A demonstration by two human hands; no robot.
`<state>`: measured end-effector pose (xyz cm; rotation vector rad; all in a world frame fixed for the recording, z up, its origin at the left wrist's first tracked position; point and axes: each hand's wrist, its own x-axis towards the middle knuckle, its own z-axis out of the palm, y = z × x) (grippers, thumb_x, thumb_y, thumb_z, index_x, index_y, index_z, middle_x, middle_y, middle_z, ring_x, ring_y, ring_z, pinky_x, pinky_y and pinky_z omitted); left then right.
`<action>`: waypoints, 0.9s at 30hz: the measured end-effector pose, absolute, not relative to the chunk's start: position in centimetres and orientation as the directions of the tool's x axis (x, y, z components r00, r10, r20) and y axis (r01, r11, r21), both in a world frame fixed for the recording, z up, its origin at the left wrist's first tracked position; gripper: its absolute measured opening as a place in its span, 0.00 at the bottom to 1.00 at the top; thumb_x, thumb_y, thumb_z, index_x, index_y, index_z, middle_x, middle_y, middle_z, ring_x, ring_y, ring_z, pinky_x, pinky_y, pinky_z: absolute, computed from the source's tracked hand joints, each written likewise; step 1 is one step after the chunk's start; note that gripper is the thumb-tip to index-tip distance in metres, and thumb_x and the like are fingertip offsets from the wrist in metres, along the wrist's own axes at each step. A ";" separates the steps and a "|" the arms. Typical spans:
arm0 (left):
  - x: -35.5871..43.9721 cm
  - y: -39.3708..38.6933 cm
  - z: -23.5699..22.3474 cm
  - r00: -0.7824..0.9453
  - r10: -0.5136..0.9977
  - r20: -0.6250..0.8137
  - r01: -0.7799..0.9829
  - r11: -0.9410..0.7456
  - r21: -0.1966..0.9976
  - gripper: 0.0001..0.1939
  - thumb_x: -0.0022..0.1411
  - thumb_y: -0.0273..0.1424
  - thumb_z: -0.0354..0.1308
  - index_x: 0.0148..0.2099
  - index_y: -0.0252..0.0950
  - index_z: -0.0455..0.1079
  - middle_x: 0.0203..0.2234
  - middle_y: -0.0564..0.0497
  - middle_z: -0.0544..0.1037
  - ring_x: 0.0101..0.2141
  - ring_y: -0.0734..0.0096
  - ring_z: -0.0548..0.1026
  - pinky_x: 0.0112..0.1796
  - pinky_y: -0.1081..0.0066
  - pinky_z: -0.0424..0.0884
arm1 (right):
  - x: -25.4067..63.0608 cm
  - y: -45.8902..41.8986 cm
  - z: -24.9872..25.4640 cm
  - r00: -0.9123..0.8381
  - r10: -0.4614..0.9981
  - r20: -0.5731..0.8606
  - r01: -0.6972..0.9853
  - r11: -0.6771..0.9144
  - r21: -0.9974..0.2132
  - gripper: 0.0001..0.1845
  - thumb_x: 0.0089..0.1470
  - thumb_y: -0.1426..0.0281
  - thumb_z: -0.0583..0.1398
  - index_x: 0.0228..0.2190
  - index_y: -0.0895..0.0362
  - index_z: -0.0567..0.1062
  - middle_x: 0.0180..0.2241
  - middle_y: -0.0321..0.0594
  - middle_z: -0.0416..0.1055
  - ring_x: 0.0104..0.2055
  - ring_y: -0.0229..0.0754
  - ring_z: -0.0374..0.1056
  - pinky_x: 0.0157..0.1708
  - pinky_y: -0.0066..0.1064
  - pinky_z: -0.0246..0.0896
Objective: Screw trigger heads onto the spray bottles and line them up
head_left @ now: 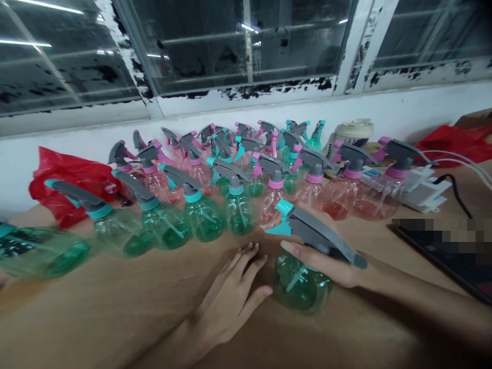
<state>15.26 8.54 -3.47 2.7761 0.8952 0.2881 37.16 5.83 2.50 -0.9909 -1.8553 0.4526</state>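
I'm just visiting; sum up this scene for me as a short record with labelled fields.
Right hand: around the neck of a green spray bottle
Left hand: palm down at the wooden table, holding nothing
Other bottles: green ones with turquoise collars, pink ones with pink collars
Left side: red plastic bag
Back right: lidded cup, another red bag
Right edge: dark flat device
Background: window panes

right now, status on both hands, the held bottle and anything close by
Right hand: around neck of green spray bottle. Left hand: open, palm down, beside it. Close by: more spray bottles just beyond.
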 end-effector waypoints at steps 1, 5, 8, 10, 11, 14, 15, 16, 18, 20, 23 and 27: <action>15.3 8.6 -3.5 0.796 0.593 0.120 0.553 -0.794 0.253 0.25 0.70 0.43 0.40 0.62 0.34 0.56 0.60 0.40 0.60 0.59 0.54 0.58 0.55 0.50 0.57 | 37.1 5.8 2.6 -0.222 0.788 0.574 0.437 0.607 -0.664 0.10 0.52 0.70 0.58 0.38 0.49 0.68 0.30 0.33 0.70 0.30 0.39 0.68 0.31 0.32 0.65; 15.3 8.6 -3.5 0.795 0.593 0.127 0.552 -0.795 0.252 0.23 0.70 0.41 0.42 0.61 0.35 0.56 0.59 0.41 0.60 0.58 0.54 0.59 0.55 0.50 0.58 | 37.0 5.9 2.8 -0.209 0.819 0.534 0.420 0.568 -0.708 0.09 0.51 0.70 0.59 0.37 0.50 0.69 0.33 0.34 0.71 0.37 0.41 0.70 0.36 0.34 0.65; 15.4 8.6 -3.4 0.799 0.590 0.118 0.553 -0.797 0.242 0.23 0.70 0.41 0.42 0.61 0.34 0.57 0.60 0.41 0.60 0.58 0.55 0.59 0.56 0.51 0.57 | 37.0 5.9 2.8 -0.206 0.832 0.516 0.386 0.553 -0.738 0.07 0.52 0.70 0.59 0.36 0.51 0.69 0.33 0.34 0.71 0.35 0.40 0.69 0.36 0.33 0.65; 15.4 8.6 -3.3 0.799 0.590 0.118 0.555 -0.798 0.234 0.22 0.70 0.41 0.42 0.60 0.34 0.58 0.60 0.41 0.60 0.58 0.55 0.59 0.56 0.51 0.57 | 37.0 5.9 2.8 -0.216 0.825 0.522 0.353 0.564 -0.746 0.06 0.53 0.70 0.58 0.35 0.52 0.69 0.32 0.34 0.71 0.34 0.39 0.69 0.35 0.33 0.64; 15.4 8.6 -3.3 0.798 0.590 0.119 0.556 -0.799 0.232 0.22 0.70 0.40 0.42 0.60 0.35 0.58 0.60 0.41 0.60 0.58 0.55 0.59 0.56 0.51 0.57 | 37.0 5.9 2.8 -0.220 0.825 0.521 0.340 0.565 -0.751 0.04 0.53 0.69 0.58 0.34 0.52 0.69 0.32 0.34 0.71 0.34 0.39 0.69 0.34 0.33 0.64; 15.4 8.6 -3.4 0.793 0.596 0.127 0.558 -0.795 0.239 0.21 0.70 0.40 0.43 0.60 0.37 0.59 0.59 0.43 0.61 0.57 0.56 0.61 0.55 0.52 0.58 | 36.9 5.6 3.1 -0.234 0.835 0.498 0.342 0.550 -0.762 0.04 0.54 0.67 0.58 0.30 0.53 0.67 0.27 0.32 0.67 0.29 0.37 0.66 0.29 0.30 0.62; 15.4 8.6 -3.4 0.792 0.597 0.130 0.558 -0.793 0.244 0.20 0.70 0.40 0.43 0.60 0.37 0.59 0.59 0.43 0.61 0.56 0.56 0.62 0.55 0.52 0.58 | 36.8 5.5 3.3 -0.239 0.841 0.485 0.356 0.541 -0.762 0.05 0.54 0.67 0.58 0.29 0.53 0.66 0.26 0.32 0.66 0.28 0.36 0.65 0.28 0.30 0.61; 15.4 8.6 -3.5 0.790 0.598 0.132 0.558 -0.792 0.248 0.21 0.70 0.40 0.42 0.59 0.37 0.59 0.59 0.43 0.60 0.56 0.56 0.62 0.55 0.52 0.58 | 36.8 5.3 3.4 -0.243 0.848 0.470 0.367 0.529 -0.765 0.05 0.54 0.67 0.58 0.29 0.54 0.66 0.26 0.32 0.66 0.28 0.36 0.65 0.28 0.29 0.61; 15.4 8.6 -3.6 0.789 0.600 0.134 0.560 -0.791 0.245 0.21 0.70 0.40 0.41 0.59 0.36 0.60 0.59 0.42 0.60 0.57 0.56 0.61 0.55 0.53 0.58 | 36.6 5.2 3.6 -0.241 0.850 0.468 0.358 0.526 -0.771 0.04 0.54 0.68 0.58 0.30 0.54 0.66 0.28 0.33 0.67 0.29 0.36 0.66 0.30 0.30 0.62; 15.5 8.6 -3.6 0.790 0.599 0.130 0.565 -0.794 0.225 0.22 0.70 0.40 0.40 0.59 0.35 0.59 0.59 0.42 0.60 0.57 0.55 0.61 0.55 0.52 0.58 | 36.5 5.2 3.6 -0.220 0.844 0.490 0.329 0.537 -0.777 0.04 0.53 0.68 0.59 0.31 0.53 0.67 0.30 0.33 0.68 0.30 0.37 0.67 0.32 0.31 0.62; 15.7 8.5 -3.5 0.788 0.605 0.116 0.582 -0.793 0.181 0.22 0.70 0.40 0.42 0.59 0.34 0.60 0.58 0.41 0.62 0.56 0.53 0.62 0.55 0.51 0.59 | 36.3 5.3 3.4 -0.197 0.824 0.532 0.314 0.567 -0.762 0.07 0.51 0.68 0.61 0.34 0.52 0.67 0.29 0.32 0.69 0.30 0.38 0.67 0.31 0.32 0.63; 15.7 8.4 -3.4 0.785 0.610 0.112 0.590 -0.790 0.164 0.20 0.70 0.38 0.44 0.59 0.34 0.60 0.58 0.41 0.62 0.56 0.53 0.62 0.54 0.50 0.59 | 36.1 5.3 3.1 -0.193 0.839 0.509 0.302 0.544 -0.783 0.10 0.50 0.68 0.61 0.37 0.51 0.69 0.28 0.32 0.69 0.27 0.38 0.66 0.29 0.33 0.64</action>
